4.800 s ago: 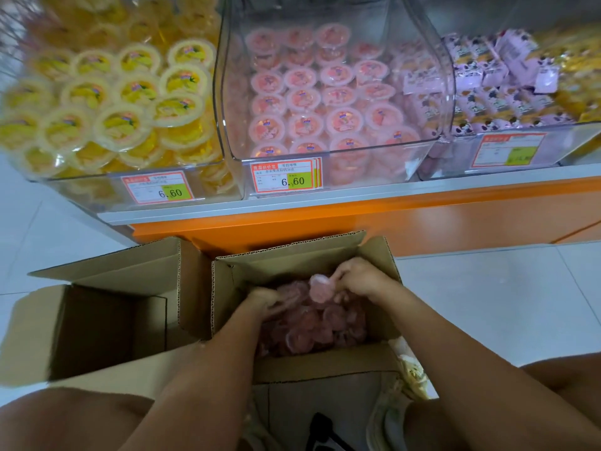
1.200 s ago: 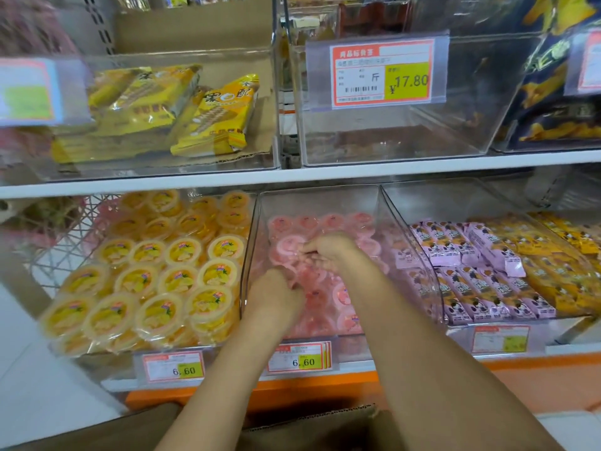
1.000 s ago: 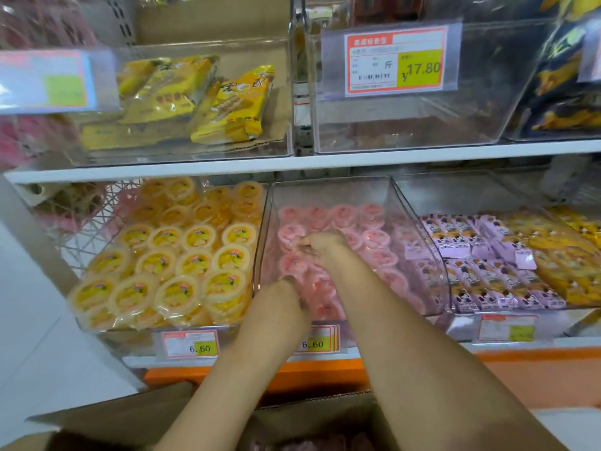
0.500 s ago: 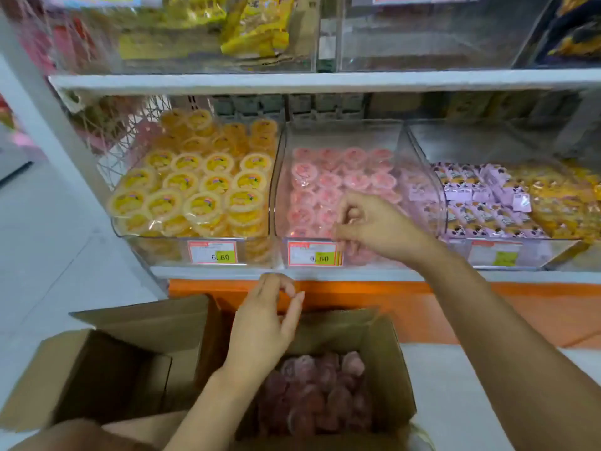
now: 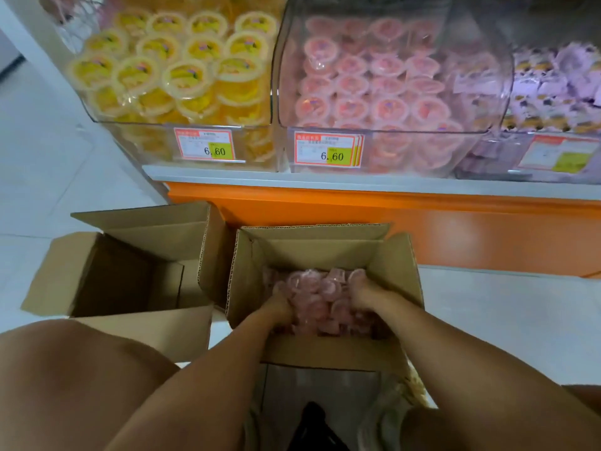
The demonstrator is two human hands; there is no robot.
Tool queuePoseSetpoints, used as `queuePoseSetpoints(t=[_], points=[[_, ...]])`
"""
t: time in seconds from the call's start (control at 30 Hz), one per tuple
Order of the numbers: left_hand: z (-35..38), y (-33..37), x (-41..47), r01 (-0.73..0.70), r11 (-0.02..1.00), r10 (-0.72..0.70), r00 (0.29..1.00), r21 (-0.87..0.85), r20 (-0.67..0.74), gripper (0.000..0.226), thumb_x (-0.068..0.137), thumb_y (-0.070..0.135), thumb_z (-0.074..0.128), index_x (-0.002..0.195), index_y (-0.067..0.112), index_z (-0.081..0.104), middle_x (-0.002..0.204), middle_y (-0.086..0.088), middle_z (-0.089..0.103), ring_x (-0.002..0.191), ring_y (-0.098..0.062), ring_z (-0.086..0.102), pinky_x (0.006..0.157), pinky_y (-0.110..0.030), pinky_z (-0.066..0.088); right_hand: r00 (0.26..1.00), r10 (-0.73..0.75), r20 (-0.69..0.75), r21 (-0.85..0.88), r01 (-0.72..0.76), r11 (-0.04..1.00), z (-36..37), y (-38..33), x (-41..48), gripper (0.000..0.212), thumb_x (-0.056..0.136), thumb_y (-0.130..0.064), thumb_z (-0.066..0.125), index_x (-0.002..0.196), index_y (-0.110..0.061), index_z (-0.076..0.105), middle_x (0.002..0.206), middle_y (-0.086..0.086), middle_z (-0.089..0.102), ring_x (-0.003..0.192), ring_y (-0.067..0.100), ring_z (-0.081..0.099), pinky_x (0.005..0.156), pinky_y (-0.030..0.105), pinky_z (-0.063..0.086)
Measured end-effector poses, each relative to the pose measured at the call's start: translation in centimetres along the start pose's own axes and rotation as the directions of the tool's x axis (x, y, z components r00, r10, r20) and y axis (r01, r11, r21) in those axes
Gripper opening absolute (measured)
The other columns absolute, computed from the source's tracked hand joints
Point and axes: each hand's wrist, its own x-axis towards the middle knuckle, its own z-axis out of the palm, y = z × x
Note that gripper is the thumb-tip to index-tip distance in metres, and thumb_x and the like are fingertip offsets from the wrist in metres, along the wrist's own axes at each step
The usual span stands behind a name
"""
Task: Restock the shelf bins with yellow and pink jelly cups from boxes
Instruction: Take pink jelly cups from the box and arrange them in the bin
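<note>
**Both hands down in the pink box**

The loose pink jelly cups (image 5: 317, 292) lie heaped on the floor of the open box (image 5: 325, 249) in front of you, which stands below the shelf edge (image 5: 325, 181). Your left hand (image 5: 281, 302) is dug into the heap toward the box's left wall. Your right hand (image 5: 361, 294) is in toward its right wall, with cups piled between the two. Both forearms come in over the near wall, palms turned down and inward like a scoop. The fingers are buried among the cups, so you cannot tell how wide they are or what they hold.

Expect each cup to be light, with thin plastic walls that give under pressure and a film lid that could dent or peel. Their smooth sides will probably slide against each other. Cradle a cluster from underneath and by the rims, and don't squeeze the middles.

The pink bin (image 5: 422, 133) sits above the box's far wall, already well stocked. The yellow bin (image 5: 182, 125) to its left holds yellow jelly cups (image 5: 195, 71). A second box (image 5: 107, 255) stands open just left of yours.
</note>
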Motion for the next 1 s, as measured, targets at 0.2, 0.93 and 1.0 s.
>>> queuePoseSetpoints(t=[0.2,0.93,1.0], points=[[2.4,-0.2,3.0,0.065,0.997,-0.066,0.998,-0.043,-0.020,0.085,0.083,0.034,0.069,0.148,0.010,0.020,0.146,-0.016,0.034,0.127,-0.031,0.043,0.103,-0.034,0.041,0.991,0.117,-0.068,0.391,-0.081,0.917,3.4,2.4,2.3,0.032,0.094,-0.033,0.037,0.080,-0.013,0.057,0.091,0.011,0.059,0.081,0.022,0.054,0.074,0.021,0.049],[-9.4,5.9,-7.9,-0.077,0.385,0.276,0.961,-0.920,0.035,0.021,0.091,-0.001,0.054,0.108,0.011,0.055,0.094,-0.020,0.071,0.077,-0.019,0.072,0.061,-0.019,0.057,0.964,-0.264,-0.027,0.898,0.139,0.418,-12.0,-2.0,-9.9,0.020,0.085,0.000,0.054,0.092,-0.014,0.066,0.074,0.008,0.068,0.064,0.022,0.065,0.066,0.026,0.055],[-10.4,6.6,-10.4,-0.151,0.320,0.343,0.939,-0.935,-0.034,0.022,0.090,-0.004,0.052,0.107,0.010,0.055,0.097,-0.021,0.070,0.077,-0.018,0.072,0.062,-0.019,0.057,0.921,-0.370,-0.126,0.940,0.229,0.251,-13.9,-2.4,-12.3,0.026,0.087,0.003,0.048,0.100,-0.012,0.065,0.088,0.012,0.069,0.078,0.025,0.067,0.081,0.032,0.055]])
